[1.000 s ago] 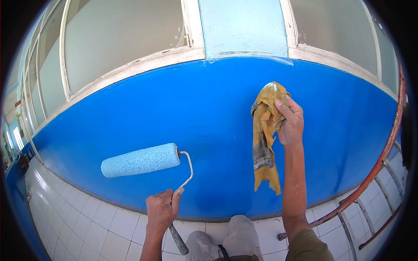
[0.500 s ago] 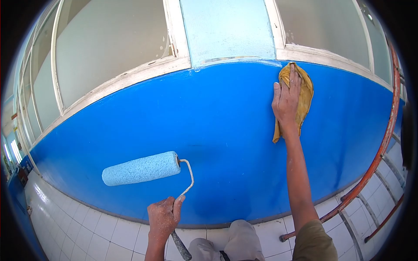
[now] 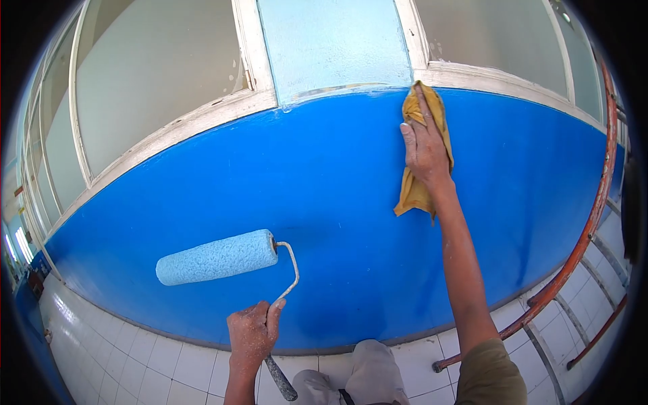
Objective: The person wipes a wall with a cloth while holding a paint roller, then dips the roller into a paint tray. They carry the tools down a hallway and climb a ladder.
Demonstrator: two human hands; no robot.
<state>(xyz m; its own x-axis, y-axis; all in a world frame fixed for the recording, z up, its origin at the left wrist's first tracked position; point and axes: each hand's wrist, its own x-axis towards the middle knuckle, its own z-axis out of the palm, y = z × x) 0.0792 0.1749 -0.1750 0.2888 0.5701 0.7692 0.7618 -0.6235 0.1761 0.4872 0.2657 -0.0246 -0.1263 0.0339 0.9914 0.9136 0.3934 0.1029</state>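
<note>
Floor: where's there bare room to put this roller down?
The tiles left of the left forearm, along the foot of the blue wall, look bare. It's crowded at the knees and on the right, around the red frame.

Left window frame (image 3: 182, 133): white, finish worn and stained along the sill. Its pane (image 3: 158, 61) is greyish, with pale marks near the lower right corner. Narrower panes (image 3: 57, 128) recede at far left. Right window frame (image 3: 496, 82): white; its pane (image 3: 493, 34) also bears pale marks low on the left side. At right, a ladder-like frame (image 3: 582, 253) with worn red-brown rails and grey rungs (image 3: 572, 318). Floor (image 3: 162, 358): white tiles, dark joints, glare at left. Dark object (image 3: 631, 209) at the right edge: unidentifiable.
</note>
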